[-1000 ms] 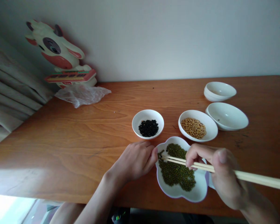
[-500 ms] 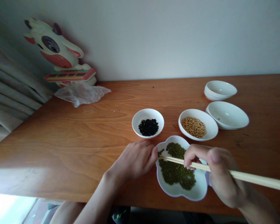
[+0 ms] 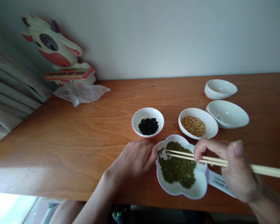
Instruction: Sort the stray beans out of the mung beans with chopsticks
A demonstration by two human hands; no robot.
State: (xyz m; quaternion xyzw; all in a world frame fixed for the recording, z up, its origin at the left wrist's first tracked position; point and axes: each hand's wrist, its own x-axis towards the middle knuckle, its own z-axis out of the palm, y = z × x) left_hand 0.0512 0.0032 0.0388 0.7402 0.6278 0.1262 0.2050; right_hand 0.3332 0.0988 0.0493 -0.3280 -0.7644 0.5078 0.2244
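A pair of wooden chopsticks (image 3: 183,155) is in my right hand (image 3: 239,171), closed around them. Their tips are slightly apart, over the upper left of a flower-shaped white dish (image 3: 200,190) with a lilac rim. Small green beans (image 3: 177,169) cover much of that dish, and a few dark beans lie near the tips. My left hand (image 3: 138,158) is closed at the dish's left rim, its thumb against the edge. Just beyond stand a white bowl (image 3: 135,123) of black beans (image 3: 148,126) and another bowl (image 3: 212,126) of yellow soybeans (image 3: 193,125).
Two white bowls, a nearer one (image 3: 233,113) and a farther one (image 3: 221,88), stand back right. A printed label strip (image 3: 220,184) sticks out beside the dish. At back left are a cow toy keyboard (image 3: 58,53), a clear plastic bag (image 3: 84,94) and a curtain (image 3: 11,84).
My right hand has moved right and slightly up. The chopstick tips have shifted right from the dish's left edge and spread a little. The label strip now shows. My left hand stays put.
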